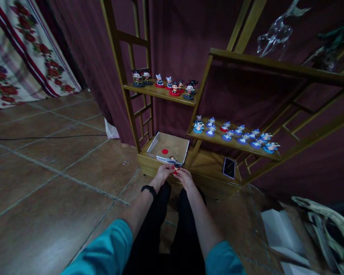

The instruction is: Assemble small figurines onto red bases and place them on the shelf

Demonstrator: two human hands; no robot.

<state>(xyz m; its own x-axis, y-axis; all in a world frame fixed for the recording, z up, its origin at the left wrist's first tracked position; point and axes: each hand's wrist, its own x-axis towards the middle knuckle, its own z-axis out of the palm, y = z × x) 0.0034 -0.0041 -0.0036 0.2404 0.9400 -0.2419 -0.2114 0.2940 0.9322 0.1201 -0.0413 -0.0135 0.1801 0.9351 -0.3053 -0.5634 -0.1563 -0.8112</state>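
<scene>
Over the head feed I have both hands at the near right corner of the box [176,145], the fingertips of the left hand [164,172] and right hand [185,177] pinching a red doll [176,168] just outside it. Inside, a red disc [164,151] lies toward the left edge and a second doll [172,158] by the near edge. The box sits at the left end of the cabinet top [208,162]; I see a phone [229,168] near its right end.

Dim, glare on floor [51,221], stretched edges
</scene>
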